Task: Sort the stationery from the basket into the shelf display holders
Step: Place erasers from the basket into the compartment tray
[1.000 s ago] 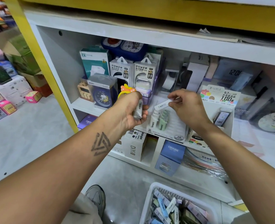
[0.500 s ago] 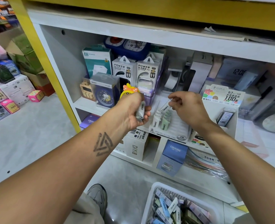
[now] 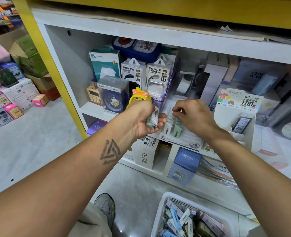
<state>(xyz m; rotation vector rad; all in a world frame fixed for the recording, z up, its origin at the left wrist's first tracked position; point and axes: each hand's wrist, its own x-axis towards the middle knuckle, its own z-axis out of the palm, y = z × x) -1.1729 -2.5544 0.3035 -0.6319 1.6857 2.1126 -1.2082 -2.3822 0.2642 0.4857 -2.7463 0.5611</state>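
Observation:
My left hand [image 3: 141, 118] is shut on a small bunch of white and green lead cases [image 3: 153, 118], held just left of the white slotted display holder [image 3: 184, 135] on the shelf. My right hand [image 3: 196, 117] hovers over that holder. Its fingertips are pinched on the top of a white case going down into a slot. A white case [image 3: 167, 130] and a green case [image 3: 177, 131] stand upright in the holder's front slots. The white basket [image 3: 160, 207] sits on the floor at the lower right, with several loose stationery cases [image 3: 184, 219] in it.
Power bank boxes [image 3: 158, 74], a boxed blue clock [image 3: 113, 100] and a yellow toy [image 3: 139, 96] crowd the shelf behind my left hand. A pencil lead display [image 3: 238, 106] stands to the right. A blue box [image 3: 185, 161] sits below. My shoe [image 3: 105, 206] is beside the basket.
My right hand has lowered the white case from above the holder down into the slots. My left hand has stayed beside the holder with its bunch of cases.

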